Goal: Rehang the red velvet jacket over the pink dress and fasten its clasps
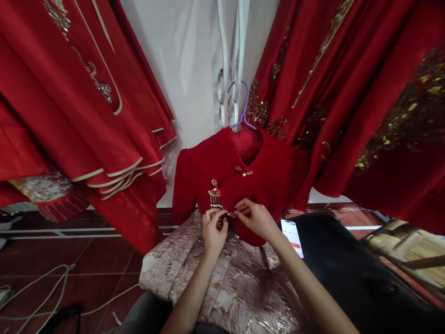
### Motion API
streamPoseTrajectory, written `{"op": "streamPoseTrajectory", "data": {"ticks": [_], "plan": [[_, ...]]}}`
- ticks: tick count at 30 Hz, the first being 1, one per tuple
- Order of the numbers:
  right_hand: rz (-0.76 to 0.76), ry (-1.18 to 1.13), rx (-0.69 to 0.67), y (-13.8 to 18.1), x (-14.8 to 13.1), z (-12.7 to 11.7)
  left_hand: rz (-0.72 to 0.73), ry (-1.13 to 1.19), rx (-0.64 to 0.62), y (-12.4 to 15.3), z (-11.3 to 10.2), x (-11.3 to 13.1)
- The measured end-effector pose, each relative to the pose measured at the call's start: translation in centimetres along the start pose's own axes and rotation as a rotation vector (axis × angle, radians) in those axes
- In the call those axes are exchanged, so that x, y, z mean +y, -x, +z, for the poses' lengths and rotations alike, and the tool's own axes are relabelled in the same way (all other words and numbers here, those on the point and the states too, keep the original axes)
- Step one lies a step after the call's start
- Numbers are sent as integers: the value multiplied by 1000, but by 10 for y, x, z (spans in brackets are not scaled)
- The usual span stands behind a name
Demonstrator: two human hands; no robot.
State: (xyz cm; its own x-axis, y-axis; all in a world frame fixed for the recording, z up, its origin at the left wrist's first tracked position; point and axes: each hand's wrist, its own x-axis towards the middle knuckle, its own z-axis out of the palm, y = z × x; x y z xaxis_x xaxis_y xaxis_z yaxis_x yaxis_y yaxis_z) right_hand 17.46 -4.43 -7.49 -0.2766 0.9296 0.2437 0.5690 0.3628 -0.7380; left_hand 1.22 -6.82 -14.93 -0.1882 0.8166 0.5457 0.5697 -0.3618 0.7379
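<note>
A red jacket (225, 160) hangs in front of me on a purple hanger (245, 104). Near its neckline sits a beaded clasp (244, 171). A beaded tassel ornament (215, 194) with pearls hangs on the chest, on the left. Below it, my left hand (214, 232) pinches the end of a small beaded fastening (231, 215) at the jacket's front. From the other side my right hand (255, 219) pinches the same fastening, thumb and fingertips together. The fingers partly hide the fastening and the tassel's lower strands.
A shiny pink brocade cloth (205, 278) covers my lap under the jacket. To the right, a phone (292, 237) lies on a black padded seat (333, 264). Red garments (114, 116) hang at both sides. White cables (45, 297) trail over the tiled floor at left.
</note>
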Motion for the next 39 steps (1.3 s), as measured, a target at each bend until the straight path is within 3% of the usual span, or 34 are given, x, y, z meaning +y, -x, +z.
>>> {"op": "streamPoseTrajectory", "data": {"ticks": [8,15,29,34,39], "plan": [[-71,-167,-6,-9,26,29,3,59,-63,-2,-1,2],[-64,-184,-35,-8,26,25,-43,233,-85,-2,-1,4],[-85,-208,-88,-6,15,21,-153,228,-79,3,4,2],[-55,-266,-264,-1,11,-9,-225,433,-108,-6,0,15],[-8,-327,-445,11,2,-58,-425,802,-26,-36,-7,36]]}}
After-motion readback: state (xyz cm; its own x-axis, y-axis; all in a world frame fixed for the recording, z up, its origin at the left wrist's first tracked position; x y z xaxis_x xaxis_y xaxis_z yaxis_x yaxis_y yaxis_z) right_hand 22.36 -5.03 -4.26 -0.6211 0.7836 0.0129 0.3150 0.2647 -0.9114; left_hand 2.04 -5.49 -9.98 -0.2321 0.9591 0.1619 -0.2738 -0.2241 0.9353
